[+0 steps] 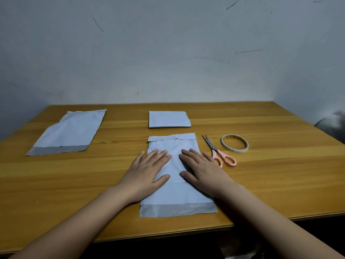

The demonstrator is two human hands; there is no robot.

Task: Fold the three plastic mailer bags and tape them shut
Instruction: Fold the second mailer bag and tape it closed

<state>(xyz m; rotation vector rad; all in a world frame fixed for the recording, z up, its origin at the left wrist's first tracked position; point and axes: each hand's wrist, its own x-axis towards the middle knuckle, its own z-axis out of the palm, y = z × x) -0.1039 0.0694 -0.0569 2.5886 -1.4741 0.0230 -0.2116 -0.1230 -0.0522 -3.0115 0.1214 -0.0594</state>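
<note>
Both hands, left and right, are lying flat, fingers straight, covering the bag's middle; scissors are partly tucked behind the right one, tape sitting nearer the table's right edge.

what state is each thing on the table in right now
near mailer bag: unfolded, flat, pressed under both hands
left mailer bag: unfolded, flat, untouched
far mailer bag: folded
scissors: blades slightly open, lying flat
tape roll: lying flat, untouched
left hand: open, flat on near bag
right hand: open, flat on near bag
</note>
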